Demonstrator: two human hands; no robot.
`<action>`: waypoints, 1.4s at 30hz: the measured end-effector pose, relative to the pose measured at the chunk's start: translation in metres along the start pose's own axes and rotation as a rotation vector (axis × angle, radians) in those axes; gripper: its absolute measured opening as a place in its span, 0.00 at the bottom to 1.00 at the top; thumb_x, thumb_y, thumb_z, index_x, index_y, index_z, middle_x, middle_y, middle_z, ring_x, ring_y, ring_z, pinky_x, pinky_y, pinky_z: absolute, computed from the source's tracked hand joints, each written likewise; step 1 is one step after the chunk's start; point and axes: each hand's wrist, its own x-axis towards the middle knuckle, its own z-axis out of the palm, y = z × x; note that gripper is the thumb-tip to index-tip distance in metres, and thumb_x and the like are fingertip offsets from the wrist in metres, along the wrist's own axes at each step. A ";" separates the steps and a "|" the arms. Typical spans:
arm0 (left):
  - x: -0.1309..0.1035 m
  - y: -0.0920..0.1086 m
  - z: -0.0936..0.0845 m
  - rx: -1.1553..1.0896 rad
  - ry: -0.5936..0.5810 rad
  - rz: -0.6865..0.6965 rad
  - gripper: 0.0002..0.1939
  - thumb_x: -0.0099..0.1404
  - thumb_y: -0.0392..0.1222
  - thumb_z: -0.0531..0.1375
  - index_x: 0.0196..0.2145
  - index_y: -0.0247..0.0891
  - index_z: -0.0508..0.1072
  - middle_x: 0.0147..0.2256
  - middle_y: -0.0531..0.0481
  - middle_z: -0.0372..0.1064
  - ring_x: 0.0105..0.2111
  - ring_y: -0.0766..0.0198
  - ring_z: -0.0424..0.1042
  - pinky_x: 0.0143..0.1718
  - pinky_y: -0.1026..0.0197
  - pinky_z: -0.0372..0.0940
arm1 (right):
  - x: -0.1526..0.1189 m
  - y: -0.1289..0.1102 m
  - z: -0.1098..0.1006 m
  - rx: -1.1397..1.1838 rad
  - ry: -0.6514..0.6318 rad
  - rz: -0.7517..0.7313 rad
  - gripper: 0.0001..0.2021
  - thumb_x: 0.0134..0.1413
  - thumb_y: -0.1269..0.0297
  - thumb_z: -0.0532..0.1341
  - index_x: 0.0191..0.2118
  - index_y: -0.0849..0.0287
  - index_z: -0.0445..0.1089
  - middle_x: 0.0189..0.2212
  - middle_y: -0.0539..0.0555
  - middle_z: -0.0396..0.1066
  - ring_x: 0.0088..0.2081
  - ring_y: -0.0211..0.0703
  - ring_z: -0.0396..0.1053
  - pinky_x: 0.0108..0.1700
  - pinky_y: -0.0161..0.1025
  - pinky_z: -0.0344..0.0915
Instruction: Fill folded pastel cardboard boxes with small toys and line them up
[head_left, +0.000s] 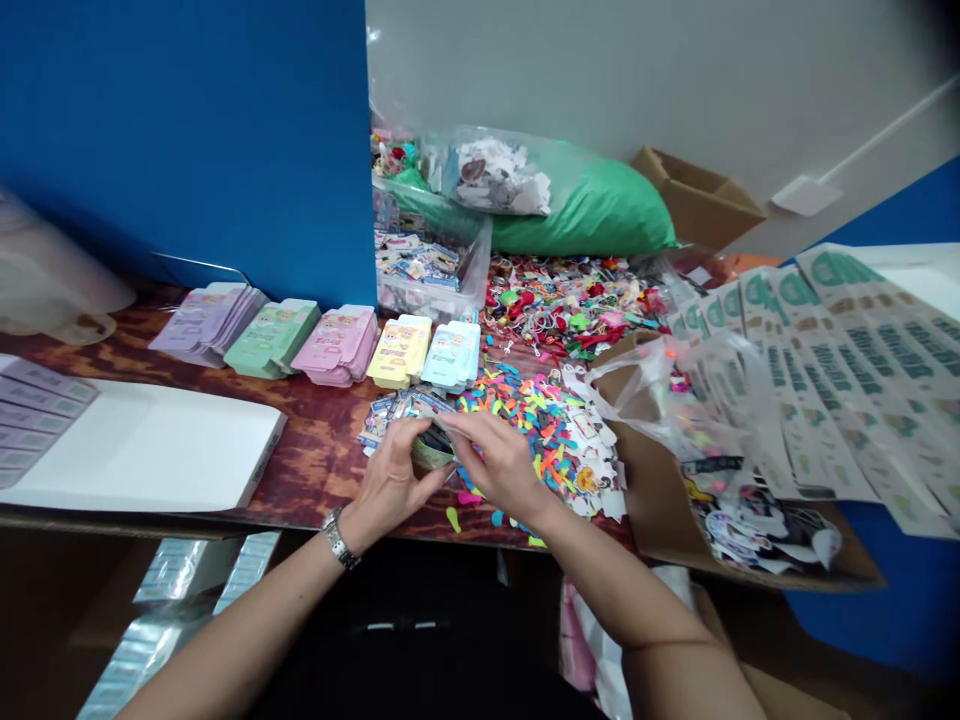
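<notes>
Between my two hands is a small pale-green packet, its mouth spread apart and the inside dark. My left hand wraps around its left side, thumb along the near edge. The fingers of my right hand pinch its upper right edge; their tips partly cover the opening. Just behind the packet lies a heap of small printed cards. To the right spread many small bright plastic pieces, and beyond them white paper cut-outs. What sits inside the packet is too small to make out.
Flat folded boxes stand in a row at the back: purple, green, pink, yellow and blue. A white tray is at left. Trinkets, a green sack and a cardboard box lie rightward.
</notes>
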 end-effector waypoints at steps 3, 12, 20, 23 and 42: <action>-0.002 0.003 -0.001 0.032 -0.018 -0.073 0.43 0.64 0.45 0.61 0.66 0.40 0.38 0.55 0.36 0.60 0.54 0.52 0.66 0.52 0.51 0.66 | 0.000 -0.004 0.004 0.128 -0.019 0.046 0.12 0.63 0.72 0.57 0.50 0.54 0.71 0.45 0.54 0.73 0.47 0.40 0.71 0.51 0.39 0.69; -0.001 0.008 -0.003 0.201 -0.131 -0.184 0.49 0.66 0.51 0.57 0.68 0.37 0.25 0.52 0.33 0.61 0.50 0.47 0.67 0.45 0.51 0.68 | 0.008 -0.005 0.008 0.197 -0.028 0.286 0.13 0.53 0.78 0.59 0.41 0.56 0.75 0.39 0.52 0.74 0.41 0.40 0.73 0.44 0.37 0.71; -0.005 0.005 -0.001 0.447 -0.182 -0.136 0.50 0.66 0.52 0.54 0.67 0.32 0.20 0.48 0.33 0.61 0.44 0.48 0.70 0.33 0.57 0.68 | -0.013 -0.018 0.031 0.043 0.035 0.128 0.21 0.64 0.74 0.52 0.59 0.51 0.65 0.50 0.54 0.72 0.52 0.44 0.70 0.54 0.45 0.69; -0.006 0.006 -0.006 0.444 -0.205 -0.168 0.50 0.66 0.51 0.54 0.67 0.31 0.21 0.48 0.32 0.62 0.43 0.48 0.70 0.31 0.57 0.67 | -0.021 -0.017 0.040 0.099 0.016 0.141 0.26 0.66 0.73 0.51 0.67 0.50 0.53 0.56 0.54 0.69 0.58 0.43 0.66 0.59 0.45 0.66; -0.018 0.003 -0.029 0.488 -0.207 -0.182 0.48 0.66 0.48 0.55 0.68 0.33 0.25 0.53 0.33 0.59 0.49 0.47 0.66 0.41 0.54 0.68 | -0.022 -0.008 0.067 0.097 -0.080 0.020 0.33 0.66 0.73 0.50 0.71 0.53 0.36 0.62 0.57 0.60 0.63 0.45 0.59 0.64 0.47 0.62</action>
